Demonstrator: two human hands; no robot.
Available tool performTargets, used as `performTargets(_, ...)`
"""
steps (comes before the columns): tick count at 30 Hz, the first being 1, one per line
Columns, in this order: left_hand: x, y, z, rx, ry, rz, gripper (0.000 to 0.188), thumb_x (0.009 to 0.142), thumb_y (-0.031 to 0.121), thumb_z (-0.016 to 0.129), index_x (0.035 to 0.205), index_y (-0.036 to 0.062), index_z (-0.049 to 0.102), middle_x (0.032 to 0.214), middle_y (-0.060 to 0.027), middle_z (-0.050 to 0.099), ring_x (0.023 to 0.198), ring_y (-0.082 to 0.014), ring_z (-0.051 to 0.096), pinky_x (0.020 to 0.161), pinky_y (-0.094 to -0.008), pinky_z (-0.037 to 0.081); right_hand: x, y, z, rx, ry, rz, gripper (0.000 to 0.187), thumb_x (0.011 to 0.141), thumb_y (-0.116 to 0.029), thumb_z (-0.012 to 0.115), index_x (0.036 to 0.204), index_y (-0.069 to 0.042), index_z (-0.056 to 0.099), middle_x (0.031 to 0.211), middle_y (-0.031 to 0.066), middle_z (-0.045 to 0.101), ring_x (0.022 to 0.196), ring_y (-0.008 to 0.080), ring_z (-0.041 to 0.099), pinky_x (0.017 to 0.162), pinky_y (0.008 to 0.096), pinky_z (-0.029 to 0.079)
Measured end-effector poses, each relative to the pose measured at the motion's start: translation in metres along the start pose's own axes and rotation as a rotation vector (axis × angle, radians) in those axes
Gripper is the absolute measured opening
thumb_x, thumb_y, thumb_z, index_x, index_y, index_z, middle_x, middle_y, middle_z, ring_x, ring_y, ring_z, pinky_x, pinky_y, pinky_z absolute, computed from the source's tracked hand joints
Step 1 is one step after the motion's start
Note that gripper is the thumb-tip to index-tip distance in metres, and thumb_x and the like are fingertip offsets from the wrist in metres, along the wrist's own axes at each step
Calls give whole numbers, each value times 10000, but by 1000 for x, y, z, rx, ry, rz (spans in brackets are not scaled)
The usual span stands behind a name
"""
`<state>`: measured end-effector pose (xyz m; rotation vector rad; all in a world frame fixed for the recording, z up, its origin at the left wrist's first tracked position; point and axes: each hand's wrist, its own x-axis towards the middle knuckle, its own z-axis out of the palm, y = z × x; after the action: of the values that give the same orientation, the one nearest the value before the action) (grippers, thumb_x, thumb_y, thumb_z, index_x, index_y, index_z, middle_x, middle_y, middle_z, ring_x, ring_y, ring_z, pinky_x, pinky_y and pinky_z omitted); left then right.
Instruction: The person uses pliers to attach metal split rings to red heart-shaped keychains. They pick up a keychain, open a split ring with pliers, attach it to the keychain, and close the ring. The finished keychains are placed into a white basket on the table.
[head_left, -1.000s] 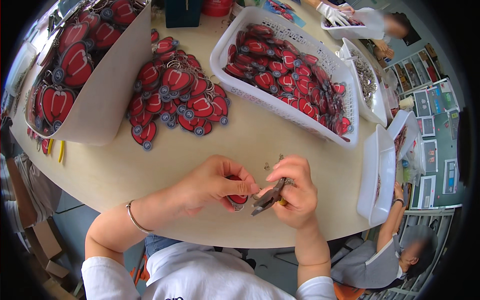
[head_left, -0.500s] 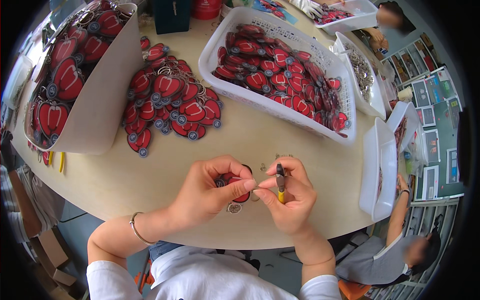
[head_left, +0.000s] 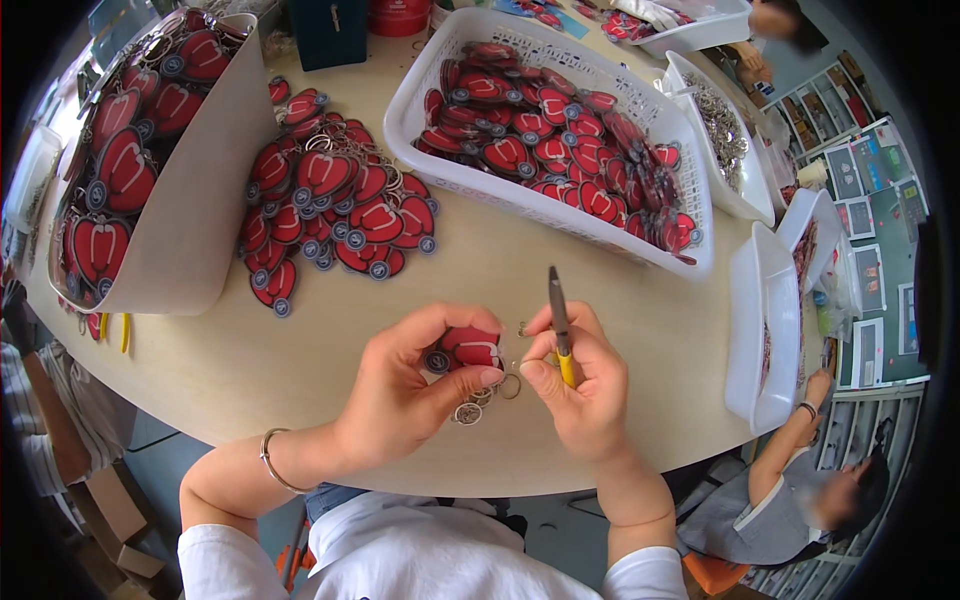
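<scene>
My left hand pinches a red heart-shaped keychain charm with a dark outline, white lines and a small round grey tag. Below the charm, metal key rings show beside my thumb. To the right, my right hand is closed around yellow-handled pliers, their dark jaws pointing up and away from me. Its thumb and forefinger are close together, and whether a small part sits between them cannot be made out. The two hands are a short way apart.
Behind my left hand lies a pile of red charms with rings. A full white bin stands left, a white basket of charms at the back. White trays line the right side, where another person sits.
My hands have moved apart from where their fingertips met. The charm shows more fully in my left hand, and the pliers' jaws have swung into clearer view.
</scene>
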<state>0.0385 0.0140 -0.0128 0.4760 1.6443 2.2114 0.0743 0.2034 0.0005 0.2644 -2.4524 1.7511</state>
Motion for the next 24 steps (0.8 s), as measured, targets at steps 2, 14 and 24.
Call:
performTargets(2,0,5,2,35,3,-14,418,789,-112,692,1166,-11,541,1022,-59,594,879,-99,588,782,-239,489,1,1,-2,48,-57,58,156,865,-114,689,898,16,610,1054,106,534,917,203,547,808,299,449)
performTargets(14,0,8,3,219,-57,-41,371,773,-142,686,1095,-24,545,1032,-62,603,910,-112,619,803,-241,522,4,-2,-4,68,-164,163,102,853,-55,678,871,25,618,1049,84,539,944,178,560,831,297,468)
performTargets(24,2,8,0,441,-110,138,224,757,-127,707,893,-11,572,865,-78,656,799,-138,670,712,-263,561,7,-2,-10,118,-274,220,86,857,-30,663,888,30,609,1042,84,541,939,179,566,831,299,471)
